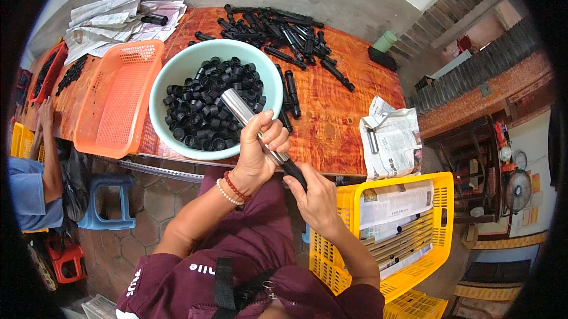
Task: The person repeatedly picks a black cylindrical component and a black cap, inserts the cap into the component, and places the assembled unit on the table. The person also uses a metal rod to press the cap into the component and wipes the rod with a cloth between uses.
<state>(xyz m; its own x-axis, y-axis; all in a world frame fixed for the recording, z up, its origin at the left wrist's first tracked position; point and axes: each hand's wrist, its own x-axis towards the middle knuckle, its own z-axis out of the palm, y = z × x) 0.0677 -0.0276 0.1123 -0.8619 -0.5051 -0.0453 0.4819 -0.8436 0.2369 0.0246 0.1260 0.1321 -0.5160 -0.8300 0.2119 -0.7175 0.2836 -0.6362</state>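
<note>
A shiny metal tube point(238, 107) slants over the near rim of a pale green basin point(158, 97). My left hand point(260, 150) is wrapped round its middle, with bead bracelets on the wrist. At the tube's lower end is a black cylindrical part point(293, 173). My right hand point(318, 199) is closed on that part, thumb and fingers around it. Many short black caps point(207, 100) fill the basin. How the metal tube and the black part join is hard to make out between the hands.
Black tubes point(284, 32) lie piled at the back of the red-brown table point(355, 118). An orange basket point(121, 103) stands left. A folded newspaper point(390, 138) lies right, above a yellow crate point(444, 206) holding cardboard strips. Another person's arm point(50, 159) and a blue stool point(109, 201) are left.
</note>
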